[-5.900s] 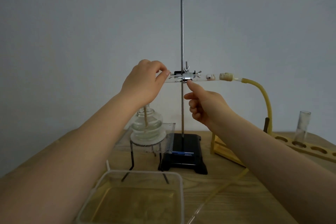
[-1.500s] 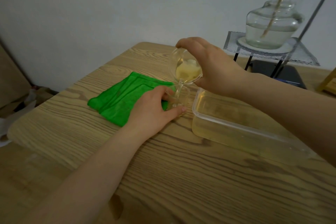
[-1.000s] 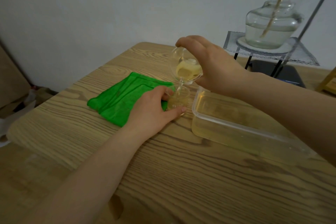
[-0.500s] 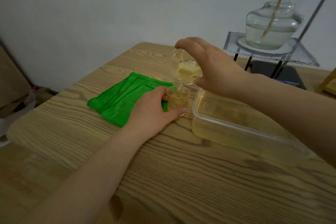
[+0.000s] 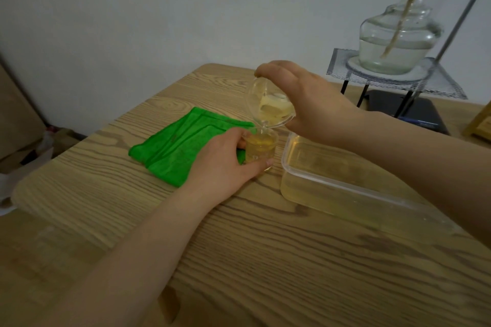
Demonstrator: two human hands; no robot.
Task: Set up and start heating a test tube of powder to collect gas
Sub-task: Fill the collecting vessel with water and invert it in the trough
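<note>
The right hand (image 5: 308, 103) is gripping a clear, rounded glass vessel (image 5: 269, 105) from above, fingers curled over its top, and is tilting it so that its lip is meeting the rim of a small clear glass cup (image 5: 260, 148) just below. Pale yellowish liquid is showing in both — though whether a stream is passing between them is hard to tell through the glass. The left hand (image 5: 225, 164) is holding the small cup on the light wood-grain table (image 5: 265, 260), thumb in front and fingers curled round the far side.

Under and beyond the left hand a folded bright green cloth (image 5: 180, 146) is lying flat on the table. Just to the right of the cup, below the right forearm, a clear rectangular plastic tub (image 5: 332, 183) is holding more pale liquid. Beyond the right hand a clear glass alcohol lamp with a tan wick (image 5: 396, 37) is sitting on a white disc atop a square of wire gauze (image 5: 396, 79) on black tripod legs, with a slanting metal stand rod (image 5: 462, 10) and its black base (image 5: 409, 111) behind.
</note>
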